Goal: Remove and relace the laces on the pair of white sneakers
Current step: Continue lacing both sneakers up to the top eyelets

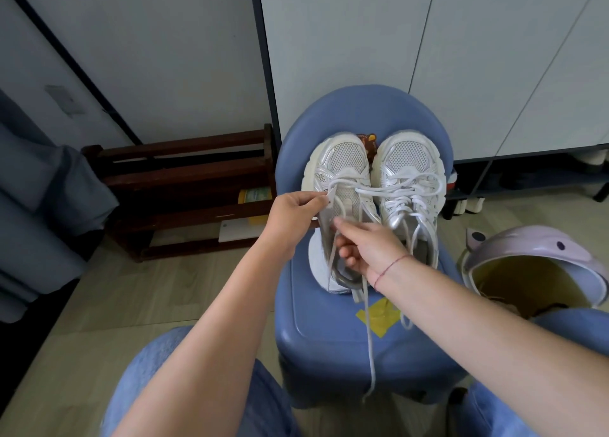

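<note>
- Denim knees (197, 387) sat nearest, just in front of the blue stool (329, 337), a smooth, rounded piece of moulded plastic.
- Loose lace end (370, 364), a soft woven white cord, hung over the stool's front edge, past a patch of yellow tape (379, 314).
- Right hand (369, 248) was over the stool's middle, its fingers curled at the opening of the half-unlaced sneaker (342, 173), seemingly round lace strands; the exact grip was hidden.
- Left hand (296, 212), at the stool's left side, pinched the lace between thumb and fingertip beside an eyelet.
- The step looked like drawing the lace out of the upper eyelets. Pulling close to each hole and in line with it, with the other hand steadying the shoe, would probably keep the tip from snagging the mesh.
- Both sneakers lay side by side on the stool's seat, toes toward its back. They had open white mesh, glossy silver overlays and chunky cream soles. The second sneaker (412, 173) was still laced.
- Beyond the stool's left stood a dark wooden rack (184, 173); to its right lay a glossy lilac shell (527, 248), possibly a helmet.
</note>
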### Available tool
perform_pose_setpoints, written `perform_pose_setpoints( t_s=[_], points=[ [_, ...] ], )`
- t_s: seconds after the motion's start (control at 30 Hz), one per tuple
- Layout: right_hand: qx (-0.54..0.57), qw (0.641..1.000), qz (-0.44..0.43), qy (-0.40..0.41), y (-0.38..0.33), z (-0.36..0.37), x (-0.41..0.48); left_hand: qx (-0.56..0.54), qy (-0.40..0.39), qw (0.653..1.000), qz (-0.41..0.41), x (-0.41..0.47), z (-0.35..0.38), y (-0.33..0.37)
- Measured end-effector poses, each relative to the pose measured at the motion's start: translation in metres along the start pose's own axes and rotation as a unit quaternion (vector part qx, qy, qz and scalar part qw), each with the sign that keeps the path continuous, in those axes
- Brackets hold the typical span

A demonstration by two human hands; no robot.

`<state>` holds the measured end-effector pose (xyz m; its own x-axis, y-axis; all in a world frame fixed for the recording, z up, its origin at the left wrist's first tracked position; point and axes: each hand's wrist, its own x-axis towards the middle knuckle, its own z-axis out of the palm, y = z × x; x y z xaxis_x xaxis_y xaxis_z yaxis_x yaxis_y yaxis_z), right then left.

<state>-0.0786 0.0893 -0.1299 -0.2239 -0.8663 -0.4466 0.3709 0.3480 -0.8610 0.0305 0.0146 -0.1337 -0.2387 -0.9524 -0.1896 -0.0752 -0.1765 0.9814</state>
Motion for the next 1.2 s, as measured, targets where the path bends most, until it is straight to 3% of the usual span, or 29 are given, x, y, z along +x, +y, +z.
perform_pose_setpoints(
  t_s=[0.1,0.2,0.3,0.5,0.6,0.67,0.73,0.83,0.9,1.2],
  points=[
    [-0.006,1.0,-0.007,0.007,0.003,0.002,0.001,0.0,0.0,1.0,0.002,0.0,-0.001,0.0],
    [-0.031,0.998,0.003,-0.052,0.001,-0.002,-0.003,0.001,0.0,1.0,0.004,0.001,-0.001,-0.001],
    [-0.123,0.986,0.017,-0.111,-0.003,-0.013,-0.01,0.007,0.003,1.0,0.007,0.002,-0.002,-0.001],
    [-0.304,0.892,0.133,-0.308,-0.001,-0.031,-0.037,0.008,0.009,1.0,0.002,0.004,-0.002,-0.003],
    [-0.37,0.848,0.131,-0.357,0.007,-0.034,-0.042,0.004,0.011,1.0,0.001,0.005,-0.001,-0.004],
    [-0.402,0.85,0.101,-0.324,0.006,-0.036,-0.039,0.002,0.012,1.0,0.0,0.006,-0.001,-0.004],
    [-0.404,0.874,0.067,-0.26,0.001,-0.038,-0.034,0.001,0.011,1.0,-0.001,0.006,0.0,-0.004],
    [-0.313,0.939,-0.014,-0.143,-0.003,-0.036,-0.023,-0.002,0.008,1.0,-0.002,0.007,0.0,-0.004],
    [-0.251,0.963,-0.046,-0.09,0.001,-0.031,-0.015,-0.002,0.007,1.0,-0.001,0.007,0.0,-0.004],
    [-0.087,0.995,0.037,-0.033,0.013,-0.015,0.003,-0.007,0.004,1.0,-0.003,0.005,0.0,-0.003]
  ],
)
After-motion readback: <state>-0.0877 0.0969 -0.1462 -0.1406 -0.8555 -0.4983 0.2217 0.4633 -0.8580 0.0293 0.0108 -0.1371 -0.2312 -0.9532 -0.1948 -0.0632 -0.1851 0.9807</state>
